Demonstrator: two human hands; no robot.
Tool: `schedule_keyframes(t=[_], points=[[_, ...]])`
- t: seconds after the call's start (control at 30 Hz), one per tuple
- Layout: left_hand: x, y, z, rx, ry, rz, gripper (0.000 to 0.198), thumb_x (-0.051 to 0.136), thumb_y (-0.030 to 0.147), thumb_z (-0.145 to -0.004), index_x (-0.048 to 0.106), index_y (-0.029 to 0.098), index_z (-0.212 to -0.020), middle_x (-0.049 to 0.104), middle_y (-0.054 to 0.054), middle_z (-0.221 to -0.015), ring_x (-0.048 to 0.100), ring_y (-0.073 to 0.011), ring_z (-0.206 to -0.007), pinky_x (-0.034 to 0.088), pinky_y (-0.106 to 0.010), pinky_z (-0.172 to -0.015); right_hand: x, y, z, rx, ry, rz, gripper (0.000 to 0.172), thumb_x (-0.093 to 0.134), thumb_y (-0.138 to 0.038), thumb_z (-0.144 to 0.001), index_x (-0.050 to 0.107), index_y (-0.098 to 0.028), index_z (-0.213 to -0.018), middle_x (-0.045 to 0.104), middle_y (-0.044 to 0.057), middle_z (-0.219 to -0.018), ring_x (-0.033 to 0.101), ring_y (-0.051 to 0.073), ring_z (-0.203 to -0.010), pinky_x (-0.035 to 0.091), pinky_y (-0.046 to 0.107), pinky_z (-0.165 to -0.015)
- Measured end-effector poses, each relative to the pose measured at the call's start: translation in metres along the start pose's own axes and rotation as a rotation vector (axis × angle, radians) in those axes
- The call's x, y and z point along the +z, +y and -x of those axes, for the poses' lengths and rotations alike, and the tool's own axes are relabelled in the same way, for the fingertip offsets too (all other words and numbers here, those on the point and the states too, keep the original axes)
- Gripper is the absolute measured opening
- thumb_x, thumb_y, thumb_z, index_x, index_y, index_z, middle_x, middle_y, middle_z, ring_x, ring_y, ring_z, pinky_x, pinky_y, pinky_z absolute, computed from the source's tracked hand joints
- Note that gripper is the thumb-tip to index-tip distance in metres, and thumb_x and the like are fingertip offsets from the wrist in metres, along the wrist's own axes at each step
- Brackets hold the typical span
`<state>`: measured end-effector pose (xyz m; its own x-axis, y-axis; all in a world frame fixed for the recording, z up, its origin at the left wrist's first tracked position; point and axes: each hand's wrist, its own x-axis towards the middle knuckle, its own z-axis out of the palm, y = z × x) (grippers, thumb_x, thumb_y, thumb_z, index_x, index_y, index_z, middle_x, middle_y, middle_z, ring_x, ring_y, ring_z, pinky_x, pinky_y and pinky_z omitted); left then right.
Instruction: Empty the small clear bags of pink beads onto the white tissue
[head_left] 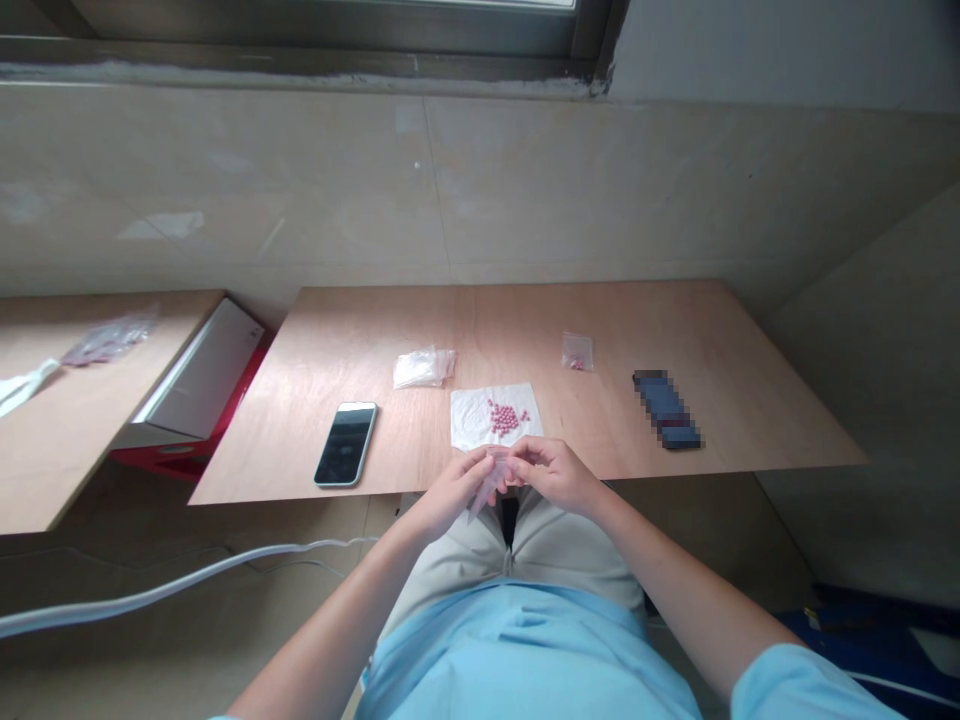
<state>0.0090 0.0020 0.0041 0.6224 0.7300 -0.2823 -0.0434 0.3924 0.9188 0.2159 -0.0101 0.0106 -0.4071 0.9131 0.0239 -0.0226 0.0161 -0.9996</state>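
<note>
Between my two hands is a small clear plastic bag [486,488], held at the table's front edge above my lap. My left hand [459,487] pinches one side of it, and the fingers of my right hand [553,472] are closed on its upper edge. Just beyond my hands lies a white paper tissue [469,418] with a cluster of small pink beads [505,418] on it. A stack of clear plastic bags [424,367] rests further back on the left. At the back right lies a small bag with a few pink beads [577,353] inside.
A phone [346,444] lies at the left of the wooden table [360,320]; a pixelated dark object [667,409] lies at the right. Beside it, another board [45,440] bears a plastic bag [112,338]. A white box [199,375] stands between them. A wall stands behind.
</note>
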Motion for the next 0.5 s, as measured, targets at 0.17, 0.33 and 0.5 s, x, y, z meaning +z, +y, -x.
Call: schedule_keyframes(t=[0.17,0.33,0.5], points=[[-0.0004,0.0039,0.0022,0.015,0.039,-0.045,0.048,0.058,0.056,-0.094,0.064,0.019,-0.124,0.066,-0.005,-0.086,0.058,-0.0149,-0.07,0.044,-0.027,-0.066,-0.0007,0.0081,0.0008,0.028,0.038,-0.014,0.03,0.063,-0.046,-0.096,0.065,-0.017,-0.091,0.066,0.002,-0.078,0.061,0.015,-0.069,0.05,0.027,-0.066],[0.0006,0.0039,0.0014,0.035,0.034,-0.016,0.046,0.062,0.053,-0.093,0.065,0.018,-0.123,0.068,-0.007,-0.092,0.062,-0.0173,-0.078,0.047,-0.029,-0.071,0.001,0.01,0.0019,0.02,0.038,0.007,0.029,0.062,-0.045,-0.097,0.064,-0.017,-0.089,0.064,0.001,-0.074,0.059,0.014,-0.068,0.048,0.028,-0.066],[-0.0028,-0.0003,-0.0001,0.025,0.082,0.137,0.039,0.064,0.049,-0.093,0.066,0.019,-0.117,0.069,-0.008,-0.101,0.065,-0.0187,-0.09,0.048,-0.029,-0.081,0.0037,0.0095,0.0019,0.002,0.046,-0.071,0.026,0.064,-0.043,-0.096,0.065,-0.017,-0.094,0.061,0.0,-0.074,0.057,0.013,-0.066,0.047,0.027,-0.065]])
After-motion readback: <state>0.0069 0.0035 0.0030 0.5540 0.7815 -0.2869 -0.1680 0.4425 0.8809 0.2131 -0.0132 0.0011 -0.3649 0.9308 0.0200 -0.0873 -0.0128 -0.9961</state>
